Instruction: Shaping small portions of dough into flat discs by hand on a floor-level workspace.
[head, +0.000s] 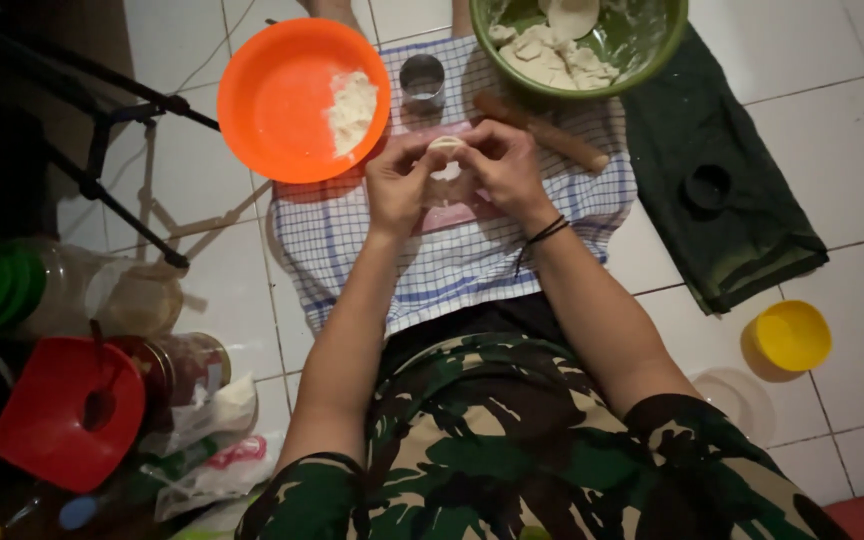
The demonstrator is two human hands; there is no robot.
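My left hand (399, 187) and my right hand (505, 168) meet over a blue-checked cloth (452, 265) on the floor. Together they pinch a small pale piece of dough (445, 146) between the fingertips. A pink mat (449, 215) lies under the hands. Just beyond them a wooden rolling pin (552, 135) rests on the cloth. A green bowl (652, 55) with dough pieces stands at the far right, and an orange bowl (277, 100) holding a white heap stands at the far left.
A small metal cup (422, 78) stands between the bowls. A dark green towel (722, 190) lies right of the cloth, a yellow lid (792, 335) nearer me. Jars, a red funnel (62, 415) and bags crowd the left. A black stand's legs (112, 190) cross the tiles.
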